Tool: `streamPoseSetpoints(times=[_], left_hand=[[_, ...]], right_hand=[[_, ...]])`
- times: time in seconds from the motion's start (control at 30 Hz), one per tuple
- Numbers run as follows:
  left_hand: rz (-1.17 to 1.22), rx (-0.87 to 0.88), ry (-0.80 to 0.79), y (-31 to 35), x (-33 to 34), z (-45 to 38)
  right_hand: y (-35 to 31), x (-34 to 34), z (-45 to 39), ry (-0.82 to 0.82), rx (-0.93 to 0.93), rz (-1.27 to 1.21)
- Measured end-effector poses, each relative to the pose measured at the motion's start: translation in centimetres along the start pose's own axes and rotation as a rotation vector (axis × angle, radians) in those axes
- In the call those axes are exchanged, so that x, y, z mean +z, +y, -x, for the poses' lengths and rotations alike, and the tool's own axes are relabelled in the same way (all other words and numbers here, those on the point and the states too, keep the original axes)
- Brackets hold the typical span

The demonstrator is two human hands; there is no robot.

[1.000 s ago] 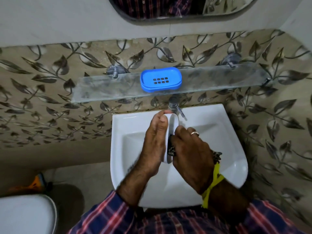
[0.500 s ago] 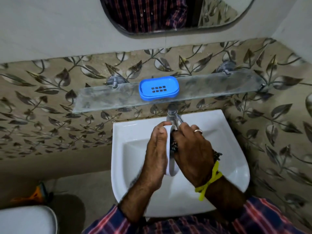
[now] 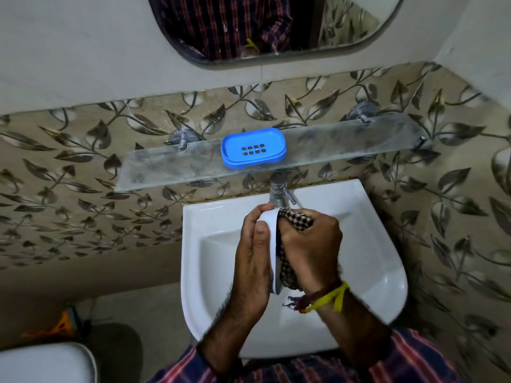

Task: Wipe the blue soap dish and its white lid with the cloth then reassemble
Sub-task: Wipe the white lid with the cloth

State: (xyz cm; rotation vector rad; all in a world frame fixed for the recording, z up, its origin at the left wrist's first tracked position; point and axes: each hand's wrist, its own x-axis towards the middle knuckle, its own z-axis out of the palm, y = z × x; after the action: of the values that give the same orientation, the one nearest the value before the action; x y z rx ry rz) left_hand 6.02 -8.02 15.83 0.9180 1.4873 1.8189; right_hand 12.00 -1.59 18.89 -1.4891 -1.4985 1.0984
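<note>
The blue soap dish (image 3: pixel 253 148), with drain slots in its middle, sits on the glass shelf (image 3: pixel 171 167) above the basin. Over the basin, my left hand (image 3: pixel 253 261) holds the white lid (image 3: pixel 272 241) on edge, fingers wrapped round its far end. My right hand (image 3: pixel 311 250) grips a dark checked cloth (image 3: pixel 296 218) and presses it against the lid's right face. The cloth sticks out above my right fingers and hangs below the lid's near end. Most of the lid is hidden between my hands.
A white wash basin (image 3: pixel 370 255) lies below my hands, with a chrome tap (image 3: pixel 279 190) just beyond them. A mirror (image 3: pixel 271 26) hangs on the wall above. A white toilet (image 3: pixel 47 363) is at lower left, an orange object (image 3: pixel 65 323) on the floor.
The view has tilted up, showing more mirror. My right hand has slid the cloth along the lid, and more cloth now shows above my fingers. The blue dish has not moved.
</note>
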Motion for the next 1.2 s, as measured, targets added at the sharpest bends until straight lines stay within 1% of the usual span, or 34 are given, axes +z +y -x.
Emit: streamPoseSetpoints(times=[0.03, 0.07, 0.1, 0.17, 0.2, 0.23, 0.3, 0.33, 0.4, 0.47, 0.57, 0.6, 0.67, 0.7, 0.73, 0.77, 0.83, 0.87, 0.9, 0.97, 1.0, 1.07, 1.13, 1.17, 1.2], left_hand=[[0.007, -0.008, -0.008, -0.1, 0.0, 0.0], [0.019, -0.023, -0.015, -0.1, 0.0, 0.0], [0.026, -0.034, -0.018, -0.1, 0.0, 0.0], [0.029, -0.047, -0.012, -0.1, -0.2, -0.2], [0.036, -0.048, -0.006, 0.0, -0.4, -0.5], [0.043, -0.04, -0.003, 0.1, -0.6, -0.9], [0.05, -0.001, -0.005, 0.6, -1.0, -1.7], [0.051, 0.015, -0.013, 0.8, -1.0, -1.8], [0.051, 0.014, -0.029, 1.0, -0.8, -1.5], [0.043, 0.019, -0.021, 0.9, -0.8, -1.3], [0.01, 0.04, -0.038, 0.7, -1.4, -1.6], [0.009, 0.033, -0.059, 0.8, -1.4, -1.5], [0.009, 0.025, -0.087, 0.7, -1.1, -1.2], [0.002, 0.032, -0.077, 0.7, -1.0, -1.2], [-0.003, 0.032, -0.056, 0.6, -1.0, -1.5], [-0.009, 0.021, -0.03, 0.4, -1.3, -1.9], [-0.013, -0.005, 0.015, 0.4, -1.8, -2.7], [-0.012, -0.016, 0.023, 0.3, -1.9, -2.8], [-0.015, -0.023, 0.015, 0.1, -1.7, -2.6], [-0.005, -0.055, -0.011, -0.2, -1.1, -1.9], [0.016, -0.09, -0.004, -0.4, -1.1, -1.8], [0.08, -0.168, 0.023, -0.4, -1.5, -2.2], [0.128, -0.213, 0.029, 0.1, -2.0, -2.7], [0.127, -0.227, 0.025, 0.3, -2.0, -2.7], [0.125, -0.23, 0.016, 0.5, -1.8, -2.8]], right_hand=[[-0.2, -0.1, -0.4, -0.041, 0.111, -0.109], [-0.5, -0.2, -0.8, -0.106, 0.265, -0.249], [-1.0, -0.5, -1.2, -0.204, 0.45, -0.403], [-2.2, -1.5, -1.7, -0.459, 0.794, -0.655], [-2.7, -1.9, -1.7, -0.567, 0.879, -0.73], [-2.9, -2.2, -1.7, -0.646, 0.871, -0.78], [-2.9, -2.3, -1.8, -0.71, 0.726, -0.823], [-3.0, -2.3, -1.7, -0.691, 0.674, -0.821], [-3.1, -2.1, -1.6, -0.634, 0.66, -0.83], [-3.1, -2.0, -1.4, -0.62, 0.659, -0.832], [-2.6, -2.2, -1.1, -0.713, 0.518, -0.738], [-2.6, -2.3, -1.1, -0.718, 0.471, -0.716], [-2.3, -2.1, -1.1, -0.655, 0.388, -0.69], [-2.2, -1.9, -0.9, -0.605, 0.301, -0.657], [-2.0, -1.7, -0.7, -0.549, 0.15, -0.571], [-1.8, -1.3, -0.5, -0.499, -0.041, -0.443], [-1.3, -0.8, 0.1, -0.458, -0.41, -0.203], [-1.0, -0.7, 0.2, -0.413, -0.535, -0.12], [-0.8, -0.5, 0.1, -0.342, -0.598, -0.071], [-0.9, -0.3, -0.2, -0.216, -0.59, -0.073], [-1.0, -0.2, -0.3, -0.217, -0.595, -0.099], [-0.9, -0.3, -0.2, -0.347, -0.654, -0.106], [-0.5, -0.8, -0.1, -0.487, -0.672, 0.016], [-0.5, -1.0, 0.0, -0.489, -0.669, 0.092], [-0.5, -1.1, 0.0, -0.452, -0.658, 0.129]])
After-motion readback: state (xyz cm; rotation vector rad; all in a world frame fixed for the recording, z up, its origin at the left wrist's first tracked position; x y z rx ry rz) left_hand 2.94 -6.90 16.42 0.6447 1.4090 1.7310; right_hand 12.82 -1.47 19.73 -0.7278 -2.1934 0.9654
